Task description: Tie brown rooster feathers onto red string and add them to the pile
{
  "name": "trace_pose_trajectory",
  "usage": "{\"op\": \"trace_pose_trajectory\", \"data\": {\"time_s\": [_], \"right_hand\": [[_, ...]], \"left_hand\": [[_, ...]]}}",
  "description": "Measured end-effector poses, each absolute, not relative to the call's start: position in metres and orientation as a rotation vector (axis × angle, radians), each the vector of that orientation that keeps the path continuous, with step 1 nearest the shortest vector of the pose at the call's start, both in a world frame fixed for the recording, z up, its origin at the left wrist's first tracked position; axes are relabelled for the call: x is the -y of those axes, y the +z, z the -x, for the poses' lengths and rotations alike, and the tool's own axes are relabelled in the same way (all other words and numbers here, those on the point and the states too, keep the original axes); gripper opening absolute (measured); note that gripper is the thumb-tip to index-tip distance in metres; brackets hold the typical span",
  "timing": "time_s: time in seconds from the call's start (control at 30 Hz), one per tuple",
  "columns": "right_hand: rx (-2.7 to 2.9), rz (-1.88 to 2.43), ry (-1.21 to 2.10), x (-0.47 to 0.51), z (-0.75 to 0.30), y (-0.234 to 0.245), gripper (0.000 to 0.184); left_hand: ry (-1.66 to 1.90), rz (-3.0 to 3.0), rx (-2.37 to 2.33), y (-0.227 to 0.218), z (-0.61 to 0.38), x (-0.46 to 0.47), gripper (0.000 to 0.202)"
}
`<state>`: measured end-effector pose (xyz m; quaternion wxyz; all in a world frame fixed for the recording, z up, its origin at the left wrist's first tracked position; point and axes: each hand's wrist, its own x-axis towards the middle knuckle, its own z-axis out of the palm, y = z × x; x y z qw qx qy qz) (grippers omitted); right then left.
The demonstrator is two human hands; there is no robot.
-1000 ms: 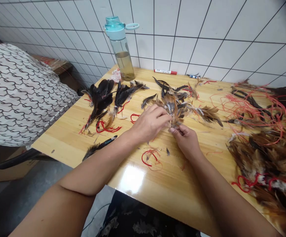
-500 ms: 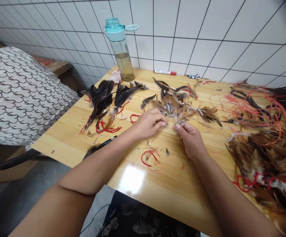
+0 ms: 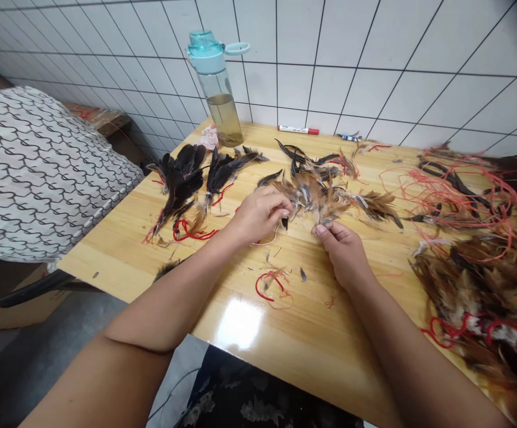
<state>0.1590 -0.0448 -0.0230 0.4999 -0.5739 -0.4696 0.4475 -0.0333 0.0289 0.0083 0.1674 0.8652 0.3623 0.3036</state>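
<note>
My right hand (image 3: 343, 252) is closed on the quill ends of a bunch of brown feathers (image 3: 325, 199) that fans out across the wooden table (image 3: 294, 333). My left hand (image 3: 258, 214) is closed in a pinch just left of the bunch, with a small dark feather and a thin pale strand hanging from its fingers. Black feather bundles (image 3: 182, 178) tied with red string lie to the left of my left hand. A loop of red string (image 3: 271, 285) lies on the table near my wrists.
A water bottle with a teal lid (image 3: 218, 89) stands at the back by the tiled wall. A red-capped marker (image 3: 298, 129) lies behind the feathers. A big heap of brown feathers and red strings (image 3: 481, 261) fills the right side. A patterned cloth (image 3: 31, 172) lies left of the table.
My left hand has drawn away to the left from the brown bunch, taking a small dark feather and a strand with it. My right hand has stayed on the quill ends.
</note>
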Motion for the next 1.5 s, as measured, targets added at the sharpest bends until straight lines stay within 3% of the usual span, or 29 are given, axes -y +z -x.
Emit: {"op": "trace_pose_trajectory", "data": {"time_s": [0.3, 0.6, 0.9, 1.17, 1.33, 1.5], "right_hand": [[1.103, 1.394, 1.082, 0.045, -0.158, -0.021, 0.027], [1.233, 1.482, 0.966, 0.046, -0.157, -0.026, 0.026], [1.460, 1.563, 0.712, 0.045, -0.153, -0.027, 0.027], [1.542, 1.534, 0.725, 0.044, -0.153, -0.026, 0.028], [1.489, 1.528, 0.823, 0.044, -0.153, -0.027, 0.023], [1.130, 1.446, 1.059, 0.044, -0.157, -0.025, 0.026]], "left_hand": [[0.429, -2.739, -0.871, 0.004, 0.046, -0.039, 0.025], [0.595, -2.698, -0.784, 0.013, 0.038, -0.031, 0.016], [0.522, -2.880, -0.749, 0.021, 0.029, -0.016, 0.018], [0.438, -3.078, -0.843, 0.021, 0.023, -0.006, 0.022], [0.532, -3.123, -0.813, 0.019, 0.017, -0.002, 0.024], [0.912, -2.916, -1.010, 0.013, 0.019, -0.010, 0.021]]}}
